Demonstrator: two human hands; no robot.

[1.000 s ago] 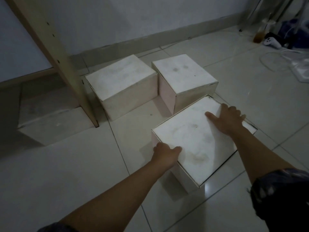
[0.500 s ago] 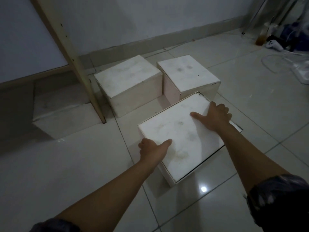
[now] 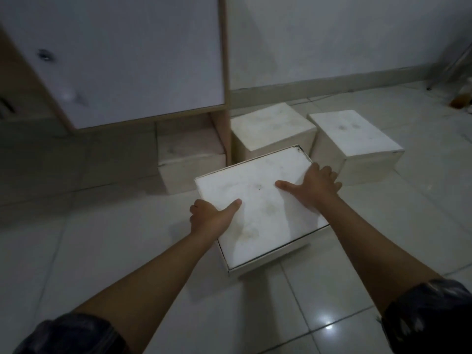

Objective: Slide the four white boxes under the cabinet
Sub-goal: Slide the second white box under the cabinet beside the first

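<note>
Currently, the nearest white box [image 3: 258, 200] sits in front of the cabinet [image 3: 127, 60], out on the tiled floor [image 3: 102, 251] and not beneath it. The left hand [image 3: 209, 218] grips the box's left edge, thumb flat on the lid and fingers [image 3: 195, 209] curled down the side. The right hand [image 3: 316, 185] grips the right edge, thumb spread across the lid and fingers wrapped over the rim. Whether the box's base touches the tiles cannot be told.

A second white box [image 3: 189, 159] lies partly under the cabinet, just left of the wooden leg [image 3: 226, 129]. A third white box [image 3: 270, 126] stands just right of that leg, near the wall. The fourth white box [image 3: 352, 139] stands beside the third, further right, with a narrow gap between them. Dark sleeves [image 3: 429, 315] cover both upper arms.
</note>
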